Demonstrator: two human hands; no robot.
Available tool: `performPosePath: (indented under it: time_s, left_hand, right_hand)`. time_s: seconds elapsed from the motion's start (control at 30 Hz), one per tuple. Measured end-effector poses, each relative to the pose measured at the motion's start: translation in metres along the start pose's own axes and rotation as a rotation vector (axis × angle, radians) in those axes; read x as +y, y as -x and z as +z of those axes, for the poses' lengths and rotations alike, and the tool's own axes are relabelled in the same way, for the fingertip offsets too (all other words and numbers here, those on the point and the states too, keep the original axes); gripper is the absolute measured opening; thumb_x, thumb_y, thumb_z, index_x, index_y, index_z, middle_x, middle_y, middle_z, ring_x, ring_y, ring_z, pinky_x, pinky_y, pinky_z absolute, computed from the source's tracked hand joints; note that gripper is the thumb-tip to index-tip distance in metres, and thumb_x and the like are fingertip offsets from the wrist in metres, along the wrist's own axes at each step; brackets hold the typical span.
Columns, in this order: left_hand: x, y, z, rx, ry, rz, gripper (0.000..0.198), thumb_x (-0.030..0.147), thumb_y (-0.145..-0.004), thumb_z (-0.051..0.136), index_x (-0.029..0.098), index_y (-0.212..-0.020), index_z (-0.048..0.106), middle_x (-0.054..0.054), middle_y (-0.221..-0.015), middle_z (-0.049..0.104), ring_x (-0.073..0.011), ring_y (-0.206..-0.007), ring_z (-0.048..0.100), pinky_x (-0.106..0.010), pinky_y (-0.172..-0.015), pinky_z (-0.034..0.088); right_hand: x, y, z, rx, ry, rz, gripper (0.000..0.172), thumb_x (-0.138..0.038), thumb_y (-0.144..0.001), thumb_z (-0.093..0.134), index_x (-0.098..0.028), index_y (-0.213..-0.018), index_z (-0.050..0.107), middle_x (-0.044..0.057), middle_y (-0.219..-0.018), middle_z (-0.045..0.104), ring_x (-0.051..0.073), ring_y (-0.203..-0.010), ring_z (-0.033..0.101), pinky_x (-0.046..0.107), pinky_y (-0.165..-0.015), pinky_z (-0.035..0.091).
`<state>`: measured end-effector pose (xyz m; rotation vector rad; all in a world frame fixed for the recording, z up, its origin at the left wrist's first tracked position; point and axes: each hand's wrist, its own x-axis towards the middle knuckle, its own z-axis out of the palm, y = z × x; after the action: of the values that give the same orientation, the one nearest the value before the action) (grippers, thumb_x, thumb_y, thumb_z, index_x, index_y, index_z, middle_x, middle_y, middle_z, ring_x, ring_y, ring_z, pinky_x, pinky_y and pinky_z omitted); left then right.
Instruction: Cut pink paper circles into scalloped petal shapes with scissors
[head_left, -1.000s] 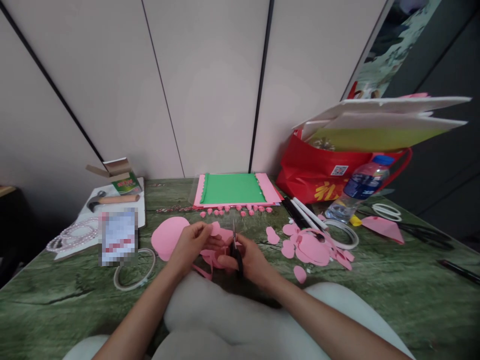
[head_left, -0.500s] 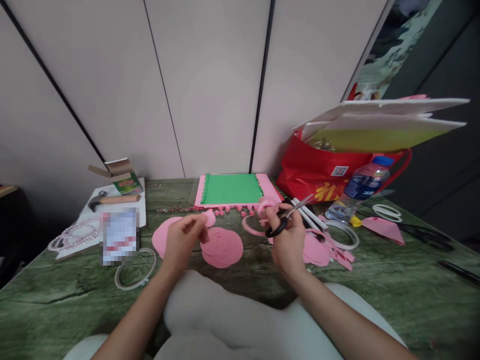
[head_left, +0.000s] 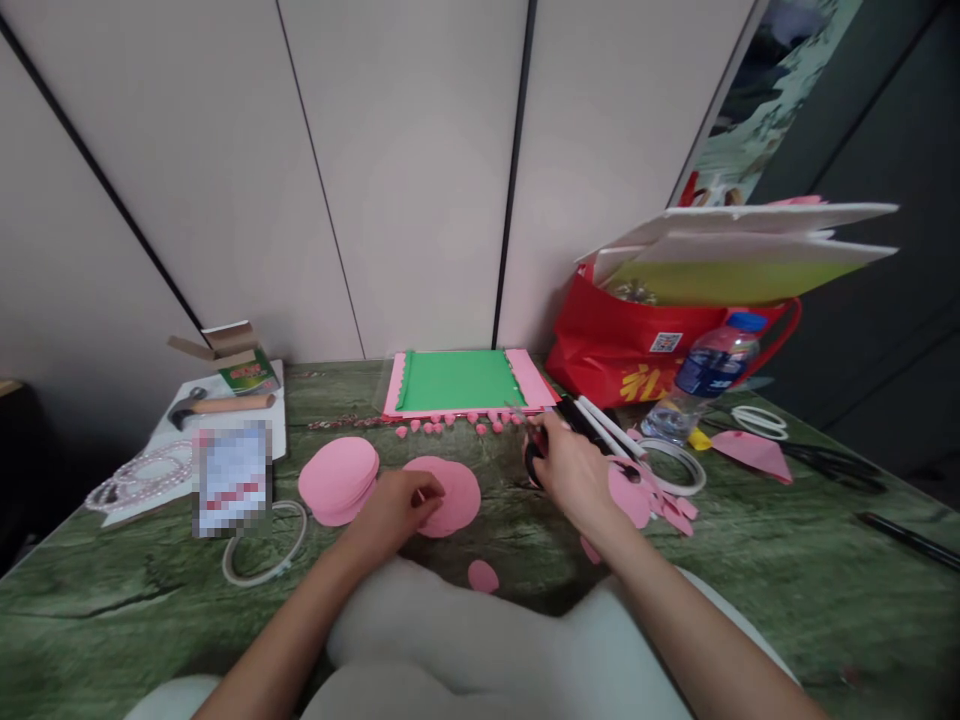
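My left hand (head_left: 399, 505) has its fingers closed at the left edge of a stack of pink paper circles (head_left: 459, 492), pinching the paper there; the fingertips partly hide what they grip. My right hand (head_left: 570, 465) holds scissors (head_left: 532, 462) by their dark handles, blades pointing away toward the row of small pink paper rolls (head_left: 472, 418). Another stack of pink circles (head_left: 339, 478) lies left of my left hand. A small pink paper piece (head_left: 484, 576) rests on the table near my lap. More pink scraps (head_left: 679, 510) lie right of my right hand.
A green sheet (head_left: 461, 380) lies on pink paper at the back. At the right stand a red bag (head_left: 600, 335) and a water bottle (head_left: 701, 375), with tape rolls (head_left: 701, 480) nearby. A hammer (head_left: 225, 404), a box (head_left: 251, 372) and bead strings (head_left: 146, 475) lie left.
My left hand has let go of the small pink roll and come down to the circle stack. The curled pink strip has left my right hand. A small pink piece now shows near my lap.
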<state>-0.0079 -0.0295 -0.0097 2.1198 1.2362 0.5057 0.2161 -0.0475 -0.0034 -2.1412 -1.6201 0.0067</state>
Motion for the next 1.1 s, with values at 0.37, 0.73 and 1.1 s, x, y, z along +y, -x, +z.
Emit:
performPosePath:
  time_s: [0.37,0.73,1.1]
  left_hand:
    - [-0.015,-0.008,-0.015,0.202,-0.354,-0.173,0.014,0.016,-0.071,0.056,0.019,-0.078,0.069,-0.003,-0.067,0.070,-0.0172,-0.065,0.063,-0.024,-0.059,0.042]
    - [-0.029,-0.005,-0.034,0.318,-0.799,-0.355,0.035,0.023,-0.077,0.053,0.010,-0.108,0.062,-0.020,-0.105,0.062,-0.0321,-0.097,0.055,-0.037,-0.081,0.041]
    - [-0.037,-0.006,-0.039,0.237,-0.777,-0.468,0.035,0.026,-0.076,0.054,0.005,-0.103,0.066,-0.021,-0.098,0.067,-0.0303,-0.092,0.061,-0.030,-0.074,0.044]
  right_hand:
    - [0.004,-0.004,0.014,-0.181,0.145,-0.082,0.035,-0.004,-0.067,0.056,-0.017,-0.100,0.058,0.013,-0.084,0.069,0.029,-0.080,0.065,0.029,-0.058,0.039]
    - [-0.013,0.024,0.017,0.291,-0.755,-0.472,0.024,-0.010,-0.075,0.052,-0.023,-0.094,0.052,0.005,-0.088,0.064,0.019,-0.079,0.062,0.032,-0.072,0.050]
    - [-0.022,0.030,0.026,-0.309,-0.514,-0.550,0.048,0.003,-0.065,0.052,-0.020,-0.106,0.058,0.008,-0.102,0.064,0.023,-0.094,0.060,0.034,-0.079,0.047]
